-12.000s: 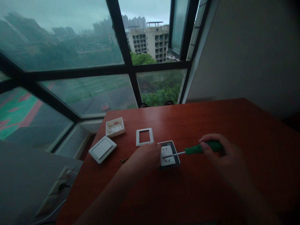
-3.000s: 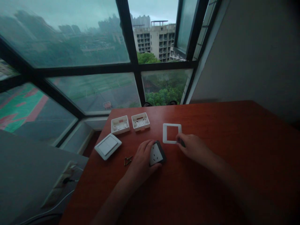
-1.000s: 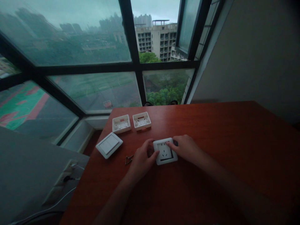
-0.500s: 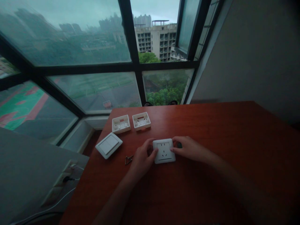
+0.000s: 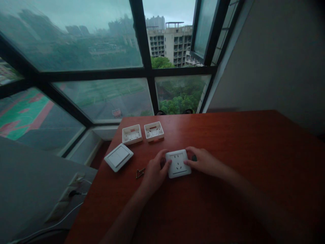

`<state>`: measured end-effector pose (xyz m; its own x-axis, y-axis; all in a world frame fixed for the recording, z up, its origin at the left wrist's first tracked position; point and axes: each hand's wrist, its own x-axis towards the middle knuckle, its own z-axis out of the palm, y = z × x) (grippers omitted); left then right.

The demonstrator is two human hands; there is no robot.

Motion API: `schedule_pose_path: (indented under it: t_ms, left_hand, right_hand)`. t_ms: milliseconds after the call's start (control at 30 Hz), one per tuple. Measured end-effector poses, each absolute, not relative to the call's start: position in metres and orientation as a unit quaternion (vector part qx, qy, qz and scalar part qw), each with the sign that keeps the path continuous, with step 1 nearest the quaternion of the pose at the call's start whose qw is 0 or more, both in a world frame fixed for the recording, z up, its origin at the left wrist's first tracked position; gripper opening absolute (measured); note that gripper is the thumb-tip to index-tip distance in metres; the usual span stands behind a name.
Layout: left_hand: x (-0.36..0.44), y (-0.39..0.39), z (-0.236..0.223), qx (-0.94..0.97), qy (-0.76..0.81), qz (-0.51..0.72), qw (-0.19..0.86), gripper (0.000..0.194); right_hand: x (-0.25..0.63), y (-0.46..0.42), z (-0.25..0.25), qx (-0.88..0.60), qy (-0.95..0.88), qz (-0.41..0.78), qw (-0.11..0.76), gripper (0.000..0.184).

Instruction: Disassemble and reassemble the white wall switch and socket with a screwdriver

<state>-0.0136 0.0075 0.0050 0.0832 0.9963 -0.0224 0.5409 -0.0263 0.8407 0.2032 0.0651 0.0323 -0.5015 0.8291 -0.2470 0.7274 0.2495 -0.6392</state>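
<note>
A white wall socket (image 5: 178, 164) faces up over the table, its plug slots showing. Gripping its left edge is my left hand (image 5: 155, 170), thumb on the face and fingers behind the upper corner. On the opposite edge my right hand (image 5: 202, 161) pinches it the same way. The socket's underside is hidden, so I cannot tell whether it touches the wood. Several screws (image 5: 139, 173) lie just left of my left hand. Further left rests a white wall switch (image 5: 118, 157), turned at an angle.
Two open white mounting boxes, a left box (image 5: 132, 135) and a right box (image 5: 154, 131), stand near the back of the brown table (image 5: 241, 142). Beyond it are dark-framed windows. A power outlet with cables (image 5: 73, 193) is on the low wall at left.
The socket tilts very slightly between my hands, which keep their hold. The whole view has shifted a few pixels; the other things stay put.
</note>
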Motion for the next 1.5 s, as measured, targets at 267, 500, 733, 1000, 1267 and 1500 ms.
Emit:
schedule_pose_path:
  t_ms: [267,500,733,1000,1267,1500]
  left_hand:
    - [-0.012,0.008,0.007,0.65,0.607,0.306,0.339,0.034]
    - [-0.012,0.006,0.003,0.633,0.591,0.321,0.384,0.046]
    - [-0.012,0.003,0.005,0.608,0.552,0.348,0.452,0.056]
    - [-0.013,0.002,0.005,0.636,0.582,0.308,0.402,0.058]
    - [-0.009,-0.002,0.024,0.757,0.587,0.238,0.162,0.066]
    - [0.003,0.012,0.033,0.828,0.53,0.131,0.127,0.075]
  right_hand:
    - [0.2,0.046,0.033,-0.468,-0.821,0.324,0.044,0.105]
    - [0.2,0.047,0.037,-0.461,-0.834,0.302,0.028,0.092]
    - [0.198,0.046,0.04,-0.471,-0.835,0.284,0.014,0.091]
    - [0.194,0.047,0.038,-0.47,-0.84,0.27,-0.004,0.091]
    - [0.191,0.045,0.037,-0.479,-0.844,0.242,-0.016,0.091]
    - [0.188,0.05,0.037,-0.469,-0.85,0.24,-0.005,0.088]
